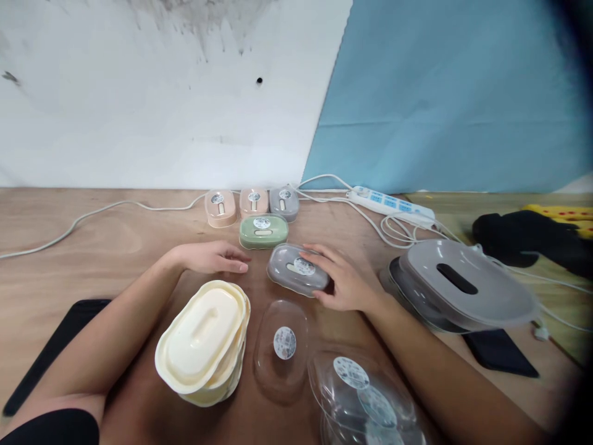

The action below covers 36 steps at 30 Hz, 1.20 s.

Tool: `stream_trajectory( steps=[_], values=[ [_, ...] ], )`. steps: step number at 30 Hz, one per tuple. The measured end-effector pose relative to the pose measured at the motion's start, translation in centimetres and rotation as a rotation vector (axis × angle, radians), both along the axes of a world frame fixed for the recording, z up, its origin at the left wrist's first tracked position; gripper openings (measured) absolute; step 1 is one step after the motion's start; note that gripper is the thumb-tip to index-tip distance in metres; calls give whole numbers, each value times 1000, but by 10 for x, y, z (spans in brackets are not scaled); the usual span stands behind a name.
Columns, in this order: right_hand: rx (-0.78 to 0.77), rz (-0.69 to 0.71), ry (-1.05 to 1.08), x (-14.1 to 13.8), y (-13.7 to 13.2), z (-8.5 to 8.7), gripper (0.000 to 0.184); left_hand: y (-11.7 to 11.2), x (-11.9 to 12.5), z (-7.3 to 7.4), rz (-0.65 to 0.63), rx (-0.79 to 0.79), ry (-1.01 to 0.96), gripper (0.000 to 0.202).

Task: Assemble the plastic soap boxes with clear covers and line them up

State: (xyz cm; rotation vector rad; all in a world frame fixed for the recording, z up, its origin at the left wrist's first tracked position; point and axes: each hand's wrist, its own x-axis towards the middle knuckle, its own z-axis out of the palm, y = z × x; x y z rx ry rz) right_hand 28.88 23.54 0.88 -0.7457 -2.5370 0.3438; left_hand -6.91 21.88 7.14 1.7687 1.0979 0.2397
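Note:
My right hand (343,278) has its fingers and thumb around the right end of a grey oval box (283,266) with a clear cover and a round sticker. To the left, my left hand (215,257) rests above the table, fingers stretched out, holding nothing. Just behind the grey box sits a similar green box (252,236). Below my left hand stands a stack of cream oval trays (204,340). A single clear plastic cover (278,377) with a sticker lies in the middle, and a pile of clear covers (324,383) is at the lower right.
Two pink boxes (227,217) and another grey box (290,213) line the wall. A white power strip (393,206) with looped cables lies behind. Large grey oval lids (426,278) are stacked at the right, near a black phone-like slab (503,353). Black cloth (519,238) lies beyond.

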Motion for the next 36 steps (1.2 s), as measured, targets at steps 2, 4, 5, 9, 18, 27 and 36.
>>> stream_trajectory(
  steps=[2,4,5,9,18,27,36],
  values=[
    [40,-66,-16,9,-2,0,81,-1,-4,5,-59,-118,73,59],
    [75,-162,-35,13,-3,-1,79,-2,-6,11,-116,-200,127,72],
    [88,-224,-42,12,-3,-2,77,-4,-6,13,-135,-218,140,75],
    [99,-497,22,0,6,-9,66,-10,-4,22,-152,-237,144,64],
    [78,-675,65,-8,30,-16,86,-12,-3,22,-167,-280,89,35],
    [245,-505,137,-10,20,-8,59,-6,-8,15,-127,-83,62,40],
    [319,-382,223,-11,12,-5,36,-6,-5,19,-160,-45,37,29]
  ],
)
